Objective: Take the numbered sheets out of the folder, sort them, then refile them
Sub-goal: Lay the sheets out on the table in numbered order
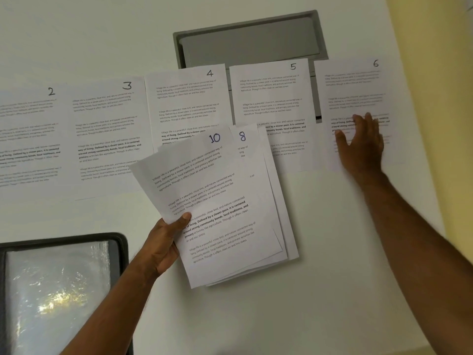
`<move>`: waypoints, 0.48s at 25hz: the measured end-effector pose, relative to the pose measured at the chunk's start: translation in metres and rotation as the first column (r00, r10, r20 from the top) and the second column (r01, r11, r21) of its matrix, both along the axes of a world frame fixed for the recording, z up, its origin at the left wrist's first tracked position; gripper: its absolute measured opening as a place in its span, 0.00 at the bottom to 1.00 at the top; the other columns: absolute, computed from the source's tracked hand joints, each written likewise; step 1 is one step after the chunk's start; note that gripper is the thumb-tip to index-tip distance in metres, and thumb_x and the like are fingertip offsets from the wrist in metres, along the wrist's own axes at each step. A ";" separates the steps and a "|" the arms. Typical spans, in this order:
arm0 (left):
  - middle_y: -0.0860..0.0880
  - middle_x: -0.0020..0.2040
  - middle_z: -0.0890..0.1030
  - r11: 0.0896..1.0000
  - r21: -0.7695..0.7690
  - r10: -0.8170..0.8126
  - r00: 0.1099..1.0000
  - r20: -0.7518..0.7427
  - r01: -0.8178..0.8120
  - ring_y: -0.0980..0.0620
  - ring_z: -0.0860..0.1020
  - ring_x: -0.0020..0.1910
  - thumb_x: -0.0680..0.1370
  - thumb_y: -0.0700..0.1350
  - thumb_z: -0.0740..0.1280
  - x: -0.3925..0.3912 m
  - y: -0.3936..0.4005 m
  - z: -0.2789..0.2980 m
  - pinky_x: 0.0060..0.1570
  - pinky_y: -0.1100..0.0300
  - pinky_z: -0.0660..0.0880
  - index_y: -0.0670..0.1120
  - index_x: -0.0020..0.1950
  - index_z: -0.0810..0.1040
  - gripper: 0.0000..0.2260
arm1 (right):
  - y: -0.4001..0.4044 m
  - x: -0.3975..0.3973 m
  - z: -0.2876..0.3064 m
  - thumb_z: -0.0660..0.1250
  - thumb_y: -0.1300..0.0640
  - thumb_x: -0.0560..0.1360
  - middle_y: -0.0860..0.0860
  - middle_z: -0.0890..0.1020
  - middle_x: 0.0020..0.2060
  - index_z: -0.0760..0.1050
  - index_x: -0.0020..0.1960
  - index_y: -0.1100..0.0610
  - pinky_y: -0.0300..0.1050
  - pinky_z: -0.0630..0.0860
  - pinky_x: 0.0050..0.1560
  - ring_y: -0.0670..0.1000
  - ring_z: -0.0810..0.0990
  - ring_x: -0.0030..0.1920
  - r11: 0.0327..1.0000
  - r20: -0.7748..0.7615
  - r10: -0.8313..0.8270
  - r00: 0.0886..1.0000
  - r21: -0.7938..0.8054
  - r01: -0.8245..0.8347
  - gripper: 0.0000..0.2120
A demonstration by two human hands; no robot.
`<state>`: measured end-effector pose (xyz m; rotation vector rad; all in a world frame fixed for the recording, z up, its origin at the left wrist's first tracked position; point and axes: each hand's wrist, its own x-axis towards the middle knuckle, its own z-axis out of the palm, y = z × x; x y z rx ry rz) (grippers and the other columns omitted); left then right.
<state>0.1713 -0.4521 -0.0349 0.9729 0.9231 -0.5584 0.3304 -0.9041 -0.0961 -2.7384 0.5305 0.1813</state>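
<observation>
Left hand (163, 242) grips stack (230, 213) with 10 on top; right hand (363, 144) flat, fingers spread, on sheet 6 (358, 93).

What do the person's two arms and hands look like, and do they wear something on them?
Both forearms are bare: no sleeve reaches into the picture. The left hand and the right hand wear no gloves, and no ring, watch or bracelet is visible. The right hand is slightly blurred.

We see a white table (320, 290) with a grey rectangular recessed hatch (250, 39). Five white printed sheets lie in a row (numbered 2 to 6): sheet 2 (28, 139), 3 (107, 134), 4 (184, 101), 5 (271, 98), 6 (355, 93). A dark-edged folder with clear plastic sleeves (58, 290) rests at the near left.
</observation>
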 end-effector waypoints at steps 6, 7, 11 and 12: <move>0.42 0.61 0.84 1.000 -0.007 0.000 1.000 0.000 0.000 0.44 0.85 0.54 0.81 0.37 0.65 0.000 0.000 -0.002 0.46 0.50 0.84 0.44 0.69 0.76 0.17 | 0.022 0.000 0.005 0.60 0.43 0.82 0.58 0.54 0.82 0.60 0.79 0.56 0.65 0.54 0.79 0.61 0.51 0.82 0.999 0.056 -0.054 0.997 0.004 0.053 0.31; 0.42 0.61 0.84 1.000 -0.007 0.003 1.000 -0.002 -0.003 0.44 0.85 0.54 0.81 0.37 0.65 0.000 0.000 -0.003 0.46 0.50 0.84 0.44 0.69 0.76 0.17 | 0.033 -0.006 0.005 0.59 0.42 0.82 0.59 0.55 0.82 0.60 0.79 0.56 0.65 0.55 0.78 0.62 0.52 0.82 1.000 0.099 -0.025 0.995 -0.014 0.027 0.31; 0.41 0.61 0.84 1.000 -0.009 0.005 1.000 -0.003 -0.005 0.44 0.86 0.54 0.81 0.36 0.64 -0.002 -0.001 -0.003 0.47 0.50 0.84 0.44 0.69 0.76 0.16 | 0.090 -0.040 -0.004 0.53 0.33 0.82 0.56 0.51 0.83 0.53 0.82 0.49 0.68 0.44 0.77 0.61 0.46 0.82 0.987 0.025 0.101 0.995 -0.124 -0.097 0.35; 0.41 0.61 0.84 1.000 -0.008 0.001 1.000 0.000 -0.001 0.44 0.86 0.54 0.81 0.36 0.64 -0.003 0.000 -0.003 0.47 0.50 0.84 0.44 0.69 0.76 0.16 | 0.100 -0.045 -0.009 0.50 0.31 0.81 0.56 0.48 0.83 0.49 0.83 0.47 0.68 0.41 0.76 0.61 0.43 0.82 0.986 -0.026 0.097 0.995 -0.137 -0.099 0.36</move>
